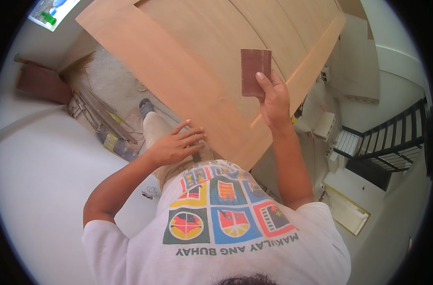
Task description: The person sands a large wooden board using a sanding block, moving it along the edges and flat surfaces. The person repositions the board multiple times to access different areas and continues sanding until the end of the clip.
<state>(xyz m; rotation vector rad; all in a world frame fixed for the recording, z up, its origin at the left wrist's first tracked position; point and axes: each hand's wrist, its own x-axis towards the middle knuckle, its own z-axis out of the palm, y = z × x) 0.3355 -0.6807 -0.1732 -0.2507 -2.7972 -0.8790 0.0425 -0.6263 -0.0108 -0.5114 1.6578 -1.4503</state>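
A folded piece of reddish-brown sandpaper (251,73) is pinched in my right hand (275,98), the thumb lying across its face. Hand and sheet appear over the lower right part of a wooden panel door (202,92); whether the sheet touches the wood, I cannot tell. The door's bare, light brown face has a recessed middle with long grooves and a raised strip (295,76) on the right. My left hand (179,144) holds nothing, fingers apart, beside the door's near left edge. Its fingertips are close to that edge, but contact is unclear.
On the floor to the left lie several wooden strips (99,110) and scraps, with a dark red board (43,83) beyond them. A stairwell with a black metal railing (387,139) is at the right. A pale block (324,125) stands between door and stairs.
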